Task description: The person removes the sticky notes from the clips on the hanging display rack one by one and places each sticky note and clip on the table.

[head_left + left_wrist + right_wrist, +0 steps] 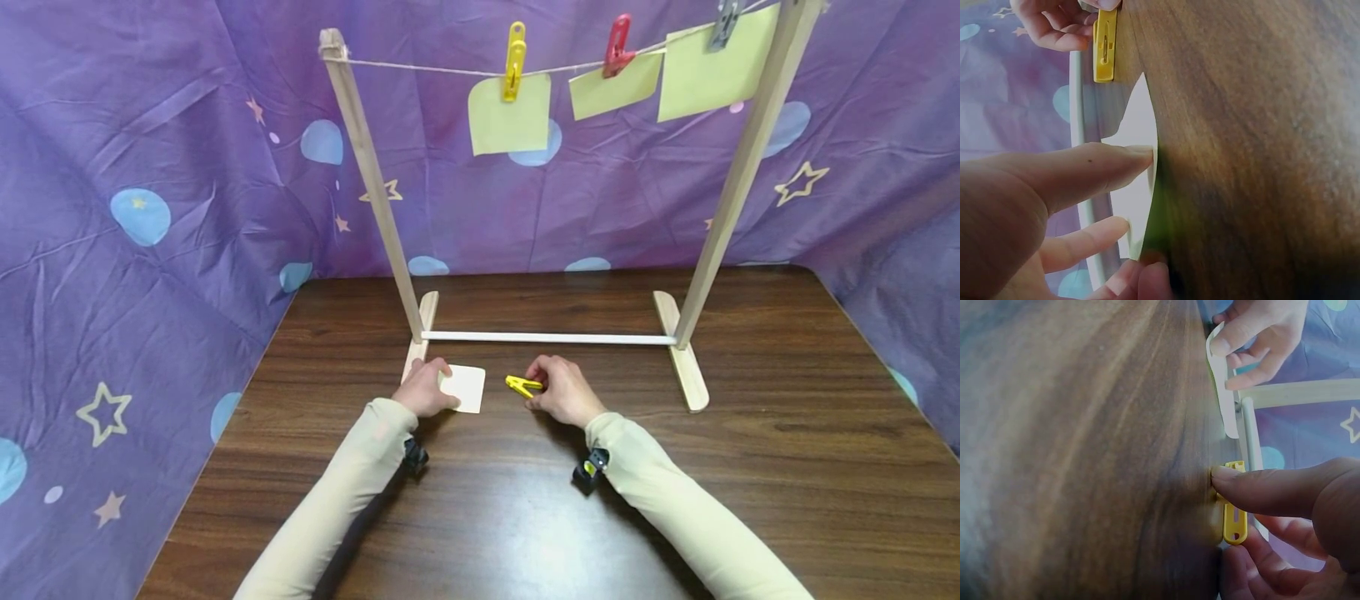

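Observation:
My left hand (428,388) holds a square of pale paper (465,388) by its left side, just over the table. In the left wrist view the paper (1138,119) bows a little, with the thumb on its face and fingertips at its edges. To the right, my right hand (566,391) grips a yellow clothespin (521,385) that points toward the paper. In the right wrist view the thumb lies against the clothespin (1235,519), and fingers curl at its lower end. A small gap separates clothespin and paper.
Behind the hands stands a wooden frame (378,196) with a white crossbar (547,337). Along its string hang pale yellow papers (506,125), held by a yellow clothespin (514,62), a red one (618,48) and a grey one (725,25). A purple cloth (187,100) backs the brown table (787,375).

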The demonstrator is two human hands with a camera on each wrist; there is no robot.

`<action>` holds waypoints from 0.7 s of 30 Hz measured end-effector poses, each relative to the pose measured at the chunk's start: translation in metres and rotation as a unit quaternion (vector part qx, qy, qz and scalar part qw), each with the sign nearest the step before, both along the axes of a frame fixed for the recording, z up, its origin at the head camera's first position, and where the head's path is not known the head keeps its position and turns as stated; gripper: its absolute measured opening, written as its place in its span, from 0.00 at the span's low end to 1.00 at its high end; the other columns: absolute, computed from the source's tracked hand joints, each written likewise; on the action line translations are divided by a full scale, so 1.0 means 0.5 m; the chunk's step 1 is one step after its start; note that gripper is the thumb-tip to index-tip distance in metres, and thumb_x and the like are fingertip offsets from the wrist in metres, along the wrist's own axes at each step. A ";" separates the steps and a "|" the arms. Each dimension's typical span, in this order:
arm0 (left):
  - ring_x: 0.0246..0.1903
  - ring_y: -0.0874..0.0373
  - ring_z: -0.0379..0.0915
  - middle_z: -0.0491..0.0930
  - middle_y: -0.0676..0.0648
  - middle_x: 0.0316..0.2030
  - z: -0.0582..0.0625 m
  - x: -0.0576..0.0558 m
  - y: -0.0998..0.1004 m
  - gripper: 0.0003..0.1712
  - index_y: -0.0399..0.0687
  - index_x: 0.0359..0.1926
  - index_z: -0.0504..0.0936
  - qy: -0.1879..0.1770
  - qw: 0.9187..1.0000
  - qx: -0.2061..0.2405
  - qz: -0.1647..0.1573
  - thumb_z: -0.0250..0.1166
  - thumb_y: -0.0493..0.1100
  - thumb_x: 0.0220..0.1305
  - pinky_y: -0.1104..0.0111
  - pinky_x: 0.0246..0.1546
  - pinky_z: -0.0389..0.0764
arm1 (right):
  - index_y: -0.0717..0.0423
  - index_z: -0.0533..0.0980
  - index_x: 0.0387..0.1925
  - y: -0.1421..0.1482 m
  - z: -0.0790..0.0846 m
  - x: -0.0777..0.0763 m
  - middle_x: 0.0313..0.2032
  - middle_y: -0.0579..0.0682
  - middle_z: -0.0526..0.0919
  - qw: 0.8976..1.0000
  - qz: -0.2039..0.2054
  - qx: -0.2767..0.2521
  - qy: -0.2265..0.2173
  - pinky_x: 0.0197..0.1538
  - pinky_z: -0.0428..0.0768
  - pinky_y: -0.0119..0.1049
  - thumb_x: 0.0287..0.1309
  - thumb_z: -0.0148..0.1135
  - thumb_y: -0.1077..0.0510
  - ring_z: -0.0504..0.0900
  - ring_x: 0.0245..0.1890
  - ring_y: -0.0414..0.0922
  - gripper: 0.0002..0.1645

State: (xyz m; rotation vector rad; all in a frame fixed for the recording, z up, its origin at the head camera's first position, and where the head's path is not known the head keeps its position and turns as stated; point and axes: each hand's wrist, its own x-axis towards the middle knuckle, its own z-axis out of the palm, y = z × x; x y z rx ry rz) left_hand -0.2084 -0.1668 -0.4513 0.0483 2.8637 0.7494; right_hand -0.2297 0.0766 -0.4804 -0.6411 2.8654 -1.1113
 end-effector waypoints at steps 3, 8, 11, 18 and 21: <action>0.48 0.45 0.68 0.72 0.35 0.45 0.000 0.000 0.000 0.29 0.39 0.48 0.76 0.002 1.000 -0.003 0.000 0.75 0.43 0.44 0.56 0.53 0.76 | 0.60 0.78 0.35 0.001 0.003 0.001 0.32 0.56 0.82 1.000 0.000 0.000 -0.002 0.42 0.78 0.43 0.32 0.79 0.64 0.79 0.34 0.48 0.23; 0.47 0.44 0.68 0.71 0.35 0.45 0.001 0.001 0.002 0.29 0.39 0.48 0.76 0.003 1.000 -0.006 0.000 0.75 0.43 0.44 0.56 0.52 0.77 | 0.59 0.78 0.35 0.003 0.012 0.001 0.34 0.55 0.83 1.000 -0.016 -0.013 -0.019 0.42 0.77 0.41 0.34 0.80 0.58 0.79 0.34 0.47 0.23; 0.47 0.45 0.69 0.70 0.35 0.46 0.003 0.002 0.002 0.29 0.40 0.48 0.76 -0.001 1.000 -0.010 0.002 0.75 0.44 0.44 0.57 0.52 0.77 | 0.59 0.79 0.35 0.008 0.019 -0.001 0.34 0.54 0.84 0.999 -0.028 -0.023 -0.020 0.41 0.77 0.40 0.35 0.80 0.54 0.80 0.33 0.47 0.24; 0.46 0.45 0.70 0.69 0.36 0.46 0.004 0.002 0.000 0.29 0.40 0.48 0.76 -0.005 1.000 -0.012 0.005 0.74 0.46 0.46 0.56 0.52 0.77 | 0.60 0.79 0.36 0.029 0.035 -0.011 0.34 0.54 0.84 0.999 -0.041 -0.034 -0.010 0.41 0.79 0.40 0.43 0.76 0.51 0.82 0.34 0.46 0.22; 0.47 0.44 0.71 0.70 0.37 0.46 0.010 0.003 -0.004 0.28 0.41 0.48 0.76 0.000 1.000 -0.007 0.006 0.74 0.47 0.48 0.55 0.52 0.77 | 0.59 0.79 0.37 0.040 0.053 -0.015 0.34 0.54 0.85 0.998 -0.047 -0.040 -0.004 0.41 0.79 0.40 0.47 0.74 0.50 0.82 0.34 0.46 0.20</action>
